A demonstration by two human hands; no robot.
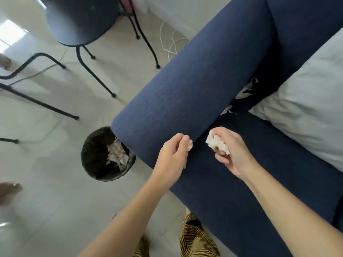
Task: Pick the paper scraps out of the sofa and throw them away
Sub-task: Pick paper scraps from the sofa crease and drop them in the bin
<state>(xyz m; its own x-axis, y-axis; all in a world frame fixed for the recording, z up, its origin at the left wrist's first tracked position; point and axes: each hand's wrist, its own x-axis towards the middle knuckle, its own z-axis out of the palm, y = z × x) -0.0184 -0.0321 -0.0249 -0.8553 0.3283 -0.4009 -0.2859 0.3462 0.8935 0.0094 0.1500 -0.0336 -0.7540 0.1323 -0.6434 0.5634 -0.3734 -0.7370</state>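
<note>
Sofa [194, 86]; paper scraps [217, 142] in hands [231, 151].

Sofa [185, 89]: navy fabric; paper scraps [246, 89] in the seat crevice; grey cushion [306, 101] on the seat.
Floor [55, 191]: pale tile; black bin [92, 156] beside the armrest.

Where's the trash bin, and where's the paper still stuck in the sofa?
trash bin [89, 160], head view, dark inner wall on its left side.
paper in the sofa [246, 89], head view, middle of the crumpled scrap in the gap.
</note>
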